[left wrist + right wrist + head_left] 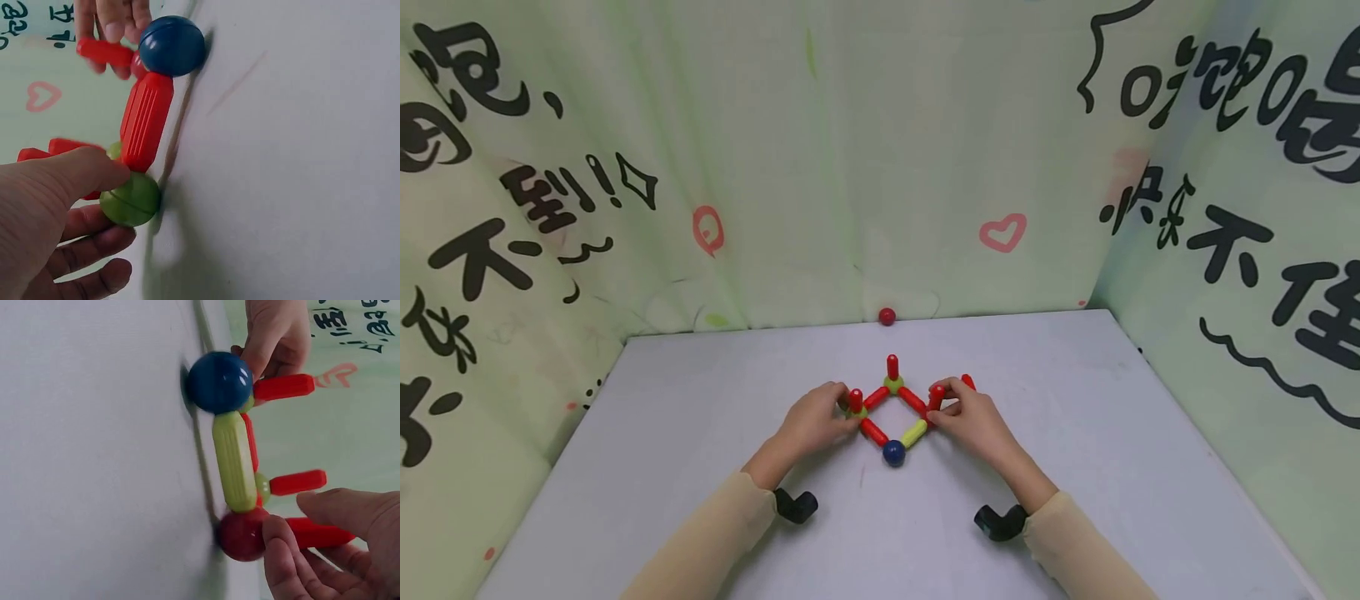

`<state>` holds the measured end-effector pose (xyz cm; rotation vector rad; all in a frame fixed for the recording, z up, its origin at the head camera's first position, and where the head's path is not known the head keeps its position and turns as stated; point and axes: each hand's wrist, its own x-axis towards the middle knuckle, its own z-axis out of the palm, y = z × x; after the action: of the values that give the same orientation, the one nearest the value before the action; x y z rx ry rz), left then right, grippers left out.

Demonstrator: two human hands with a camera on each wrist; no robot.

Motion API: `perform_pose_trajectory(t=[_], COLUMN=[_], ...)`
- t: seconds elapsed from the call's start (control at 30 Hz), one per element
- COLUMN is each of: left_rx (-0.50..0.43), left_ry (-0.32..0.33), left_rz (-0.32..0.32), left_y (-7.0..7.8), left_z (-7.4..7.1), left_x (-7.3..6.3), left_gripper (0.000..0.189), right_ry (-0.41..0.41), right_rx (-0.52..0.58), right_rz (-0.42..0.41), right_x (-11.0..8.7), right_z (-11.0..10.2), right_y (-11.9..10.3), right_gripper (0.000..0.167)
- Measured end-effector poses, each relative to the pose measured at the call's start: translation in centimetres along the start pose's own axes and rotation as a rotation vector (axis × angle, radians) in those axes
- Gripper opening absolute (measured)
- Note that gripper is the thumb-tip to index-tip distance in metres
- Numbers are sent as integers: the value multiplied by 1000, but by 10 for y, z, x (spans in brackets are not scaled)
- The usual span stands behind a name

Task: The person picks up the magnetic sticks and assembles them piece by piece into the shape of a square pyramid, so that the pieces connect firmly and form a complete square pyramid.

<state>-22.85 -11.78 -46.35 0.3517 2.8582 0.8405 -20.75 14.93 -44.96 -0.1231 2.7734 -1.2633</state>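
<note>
A square frame of toy rods and balls stands on the table. Its near corner is a blue ball (pixel 893 453). A yellow-green rod (pixel 231 459) runs from there to a red ball (pixel 240 534) at the right corner; red rods form the other sides. Upright red rods rise from the left, back and right corners. My left hand (pixel 816 417) pinches the green ball (pixel 130 201) at the left corner. At the right corner, my right hand (pixel 973 417) has its fingers curled about the red ball and the base of its upright red rod (pixel 319 533), partly hiding both.
A loose red ball (pixel 887 317) sits at the back edge of the white table (pixel 700 467). Another red rod (pixel 967 382) shows just behind the right hand. Curtains with printed black writing and red marks hang behind and along both sides.
</note>
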Motion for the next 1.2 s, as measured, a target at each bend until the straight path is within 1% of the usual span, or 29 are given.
perform_pose_trajectory(t=[0.07, 0.13, 0.2, 0.27, 0.37, 0.43, 0.5, 0.57, 0.63, 0.73, 0.83, 0.93, 0.97, 1.1, 1.2], left_rx=[3, 30, 81, 147, 211, 225, 215, 200, 188, 166, 159, 162, 161, 154, 107], left_ry=[-3, -1, 5, 13, 13, 9, 4, 3, -2, -14, -26, -29, -32, -43, -38], left_rz=[-13, -8, 7, 29, 49, 55, 55, 57, 55, 61, 67, 63, 58, 51, 62], left_y=[1, 3, 5, 6, 7, 7, 8, 8, 8, 8, 8, 10, 10, 10, 9], left_z=[1, 2, 4, 6, 10, 11, 12, 12, 12, 13, 13, 12, 12, 8, 5], left_x=[-3, -6, -8, -8, -8, -8, -8, -8, -9, -10, -11, -13, -13, -14, -15], left_gripper=[25, 25, 26, 27, 29, 28, 28, 28, 28, 29, 31, 33, 33, 34, 34], right_ry=[-4, 2, 28, 73, 136, 144, 132, 111, 91, 65, 26, -5, -14, -42, -63], right_rx=[7, -14, -57, -111, -201, -261, -321, -356, -365, -334, -256, -150, -113, 2, 55], right_rz=[3, -8, -23, -42, -32, -14, 6, 0, -7, -11, 29, 48, 43, -19, -77], right_x=[2, 5, 7, 10, 16, 19, 21, 23, 25, 26, 26, 22, 21, 14, 10], right_z=[1, 1, 0, -3, -8, -12, -15, -18, -20, -21, -20, -17, -15, -7, -1], right_y=[2, 4, 6, 10, 18, 23, 29, 34, 37, 38, 33, 23, 19, 6, 0], right_gripper=[45, 49, 49, 45, 42, 44, 46, 44, 37, 28, 31, 35, 35, 31, 31])
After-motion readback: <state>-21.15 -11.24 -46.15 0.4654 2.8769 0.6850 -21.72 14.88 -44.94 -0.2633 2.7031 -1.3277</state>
